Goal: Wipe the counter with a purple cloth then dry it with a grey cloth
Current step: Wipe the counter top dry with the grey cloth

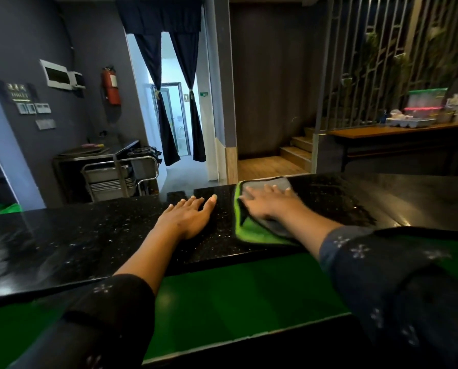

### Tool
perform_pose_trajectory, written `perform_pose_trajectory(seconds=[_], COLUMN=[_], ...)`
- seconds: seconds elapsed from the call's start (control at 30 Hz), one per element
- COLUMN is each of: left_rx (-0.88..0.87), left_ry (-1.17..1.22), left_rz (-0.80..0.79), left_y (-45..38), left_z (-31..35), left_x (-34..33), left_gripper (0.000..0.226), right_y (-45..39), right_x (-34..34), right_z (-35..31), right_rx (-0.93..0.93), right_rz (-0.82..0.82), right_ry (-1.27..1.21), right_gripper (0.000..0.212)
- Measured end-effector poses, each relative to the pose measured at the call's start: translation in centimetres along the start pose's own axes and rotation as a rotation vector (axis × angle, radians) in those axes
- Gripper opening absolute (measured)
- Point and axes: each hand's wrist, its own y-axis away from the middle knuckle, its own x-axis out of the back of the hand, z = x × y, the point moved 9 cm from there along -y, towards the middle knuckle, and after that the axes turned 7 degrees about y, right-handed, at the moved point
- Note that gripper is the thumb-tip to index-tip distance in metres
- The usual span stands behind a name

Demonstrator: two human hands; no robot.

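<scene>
A black speckled stone counter [97, 235] runs across the view. On it, right of centre, lies a grey cloth [275, 185] with a bright green edge, reaching to the counter's far edge. My right hand [265, 202] presses flat on this cloth with fingers spread. My left hand [188, 215] rests palm down on the bare counter just left of the cloth, fingers straight. No purple cloth is in view.
A green lower shelf [236, 296] sits below the counter on my side. Beyond the counter stand a metal trolley [116, 174] at the left, a curtained doorway [174, 102], steps, and a wooden table [398, 131] with containers at the right.
</scene>
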Motion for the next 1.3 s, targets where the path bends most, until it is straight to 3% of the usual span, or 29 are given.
perform_pose_trajectory(seconds=[0.1,0.2,0.33,0.4,0.53,0.63,0.9,1.0,1.17,1.3], left_rx=[0.004,-0.004,-0.028,-0.119,-0.11,-0.051,-0.041,-0.045,-0.074,-0.075], left_ry=[0.043,0.074,-0.142,-0.196,0.051,0.055,0.039,0.03,-0.027,-0.002], left_rz=[-0.016,0.009,0.231,0.257,0.085,-0.032,-0.059,-0.05,-0.045,-0.032], left_y=[-0.1,0.6,3.1,3.5,2.6,0.9,-0.6,-1.1,-1.7,-1.7], left_z=[-0.5,0.1,2.6,6.0,10.4,10.5,10.0,9.7,9.6,9.5], left_x=[0.2,0.5,2.6,3.2,1.8,-0.8,-2.9,-3.0,-3.0,-2.7], left_gripper=[0.077,0.079,0.076,0.074,0.079,0.078,0.075,0.067,0.056,0.056], right_y=[3.1,7.0,8.4,8.2,9.0,11.5,5.4,0.2,-4.7,-7.1], right_x=[-0.4,-0.9,-0.8,-0.4,-0.3,-1.5,-0.7,-0.4,0.0,0.3], right_z=[-4.3,-1.7,9.9,13.7,13.4,13.5,17.3,15.0,3.6,4.1], right_rx=[0.183,0.271,0.032,-0.097,-0.104,-0.007,-0.099,-0.135,0.126,0.191], right_rz=[-0.013,-0.037,-0.02,-0.011,-0.005,0.003,-0.041,-0.022,-0.004,-0.008], right_ry=[-0.014,-0.018,-0.046,-0.034,-0.046,-0.037,-0.031,0.01,0.023,-0.009], right_gripper=[0.066,0.063,0.064,0.067,0.067,0.064,0.067,0.069,0.069,0.067])
